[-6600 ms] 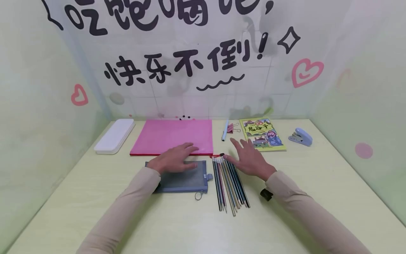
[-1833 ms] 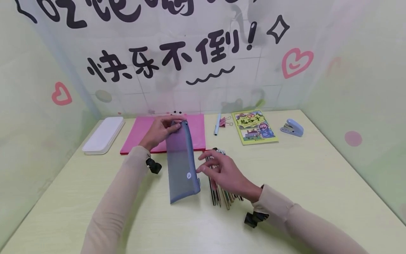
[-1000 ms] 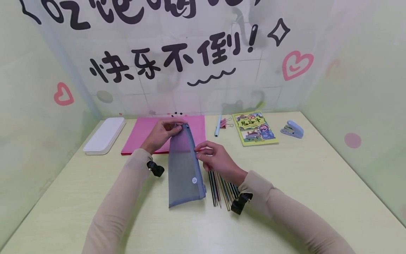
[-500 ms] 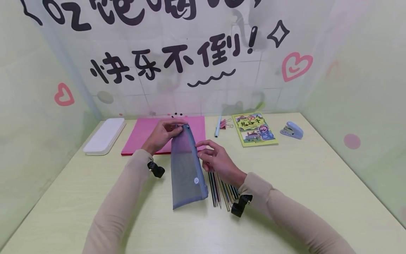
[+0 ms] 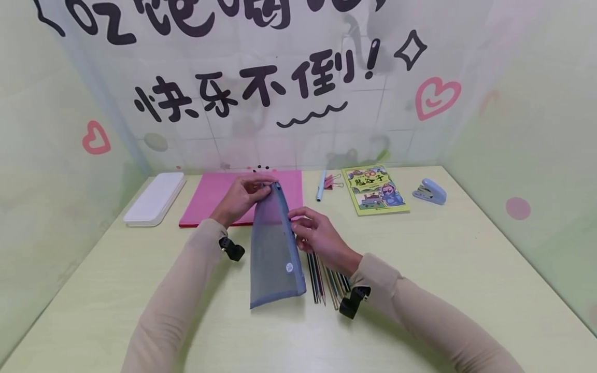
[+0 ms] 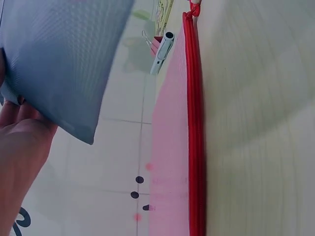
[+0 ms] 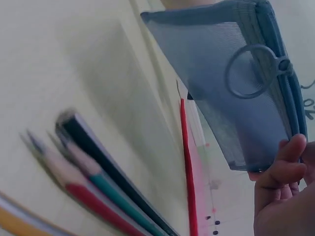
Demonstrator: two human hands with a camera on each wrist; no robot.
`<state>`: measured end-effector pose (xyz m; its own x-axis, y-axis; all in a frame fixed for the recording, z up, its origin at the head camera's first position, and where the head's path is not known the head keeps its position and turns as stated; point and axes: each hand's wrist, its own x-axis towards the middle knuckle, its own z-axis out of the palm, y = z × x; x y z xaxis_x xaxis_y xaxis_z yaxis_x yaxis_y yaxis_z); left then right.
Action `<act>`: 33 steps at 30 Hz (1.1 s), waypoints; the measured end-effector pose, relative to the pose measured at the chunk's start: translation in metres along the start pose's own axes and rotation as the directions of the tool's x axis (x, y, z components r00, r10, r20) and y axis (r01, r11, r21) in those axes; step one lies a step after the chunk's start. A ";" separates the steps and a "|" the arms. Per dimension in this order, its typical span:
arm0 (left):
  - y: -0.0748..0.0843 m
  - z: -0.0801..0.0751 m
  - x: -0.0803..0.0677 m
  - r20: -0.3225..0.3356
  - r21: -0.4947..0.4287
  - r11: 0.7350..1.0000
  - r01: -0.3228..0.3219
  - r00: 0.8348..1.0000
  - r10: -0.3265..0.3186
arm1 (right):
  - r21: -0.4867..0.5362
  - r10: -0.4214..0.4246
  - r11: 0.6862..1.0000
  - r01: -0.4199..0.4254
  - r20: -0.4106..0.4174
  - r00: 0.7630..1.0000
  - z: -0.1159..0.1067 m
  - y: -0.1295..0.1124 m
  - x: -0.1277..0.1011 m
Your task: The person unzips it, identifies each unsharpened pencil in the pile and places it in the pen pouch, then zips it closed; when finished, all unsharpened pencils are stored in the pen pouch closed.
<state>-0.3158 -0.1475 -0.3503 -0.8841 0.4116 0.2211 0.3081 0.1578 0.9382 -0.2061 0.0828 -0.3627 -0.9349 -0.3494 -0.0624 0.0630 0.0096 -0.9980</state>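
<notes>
A blue-grey mesh zipper pouch (image 5: 272, 254) hangs upright above the table, its zipper edge toward the right. My left hand (image 5: 240, 198) pinches its top corner between thumb and fingers. With thumb and fingertips, my right hand (image 5: 323, 235) pinches the zipper edge partway down. In the right wrist view a ring (image 7: 251, 71) hangs by the zipper. Several pencils (image 5: 319, 282) lie on the table under and beside my right hand, which partly hides them. Behind the pouch lies a pink zipper folder (image 5: 210, 199) with a red zipper edge (image 6: 194, 123).
A white case (image 5: 155, 199) lies at the back left. Toward the back right are a light blue pen (image 5: 321, 185), a pink binder clip (image 5: 329, 181), a yellow comic-style booklet (image 5: 377, 190) and a blue stapler (image 5: 430, 191). Printed walls bound the table (image 5: 448, 280).
The pouch, earlier flat on the table, was lifted upright by my left hand. My right hand then came up from beside the pencils to its zipper edge. Little moved in the last half second.
</notes>
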 end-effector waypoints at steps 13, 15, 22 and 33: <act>0.039 0.038 -0.022 0.164 0.621 0.746 -0.239 0.971 0.175 | -0.279 -0.100 0.959 0.056 -0.144 0.984 0.001 -0.002 0.005; 0.045 0.043 -0.027 0.226 0.654 0.723 -0.222 0.970 0.093 | -0.295 -0.088 0.955 0.036 -0.165 0.982 0.001 -0.002 0.005; 0.046 0.039 -0.038 0.201 0.700 0.698 -0.153 0.980 0.014 | -0.377 -0.035 0.926 -0.026 -0.153 0.988 -0.001 0.005 0.005; 0.068 0.005 -0.068 0.200 0.747 0.651 -0.136 0.979 -0.025 | -0.510 -0.039 0.860 -0.032 -0.128 0.991 -0.031 0.009 -0.002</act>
<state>-0.2327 -0.1601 -0.3034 -0.8035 0.5787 0.1397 0.5829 0.7172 0.3818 -0.2144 0.1124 -0.3716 -0.9737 -0.2266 -0.0244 -0.0941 0.4972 -0.8625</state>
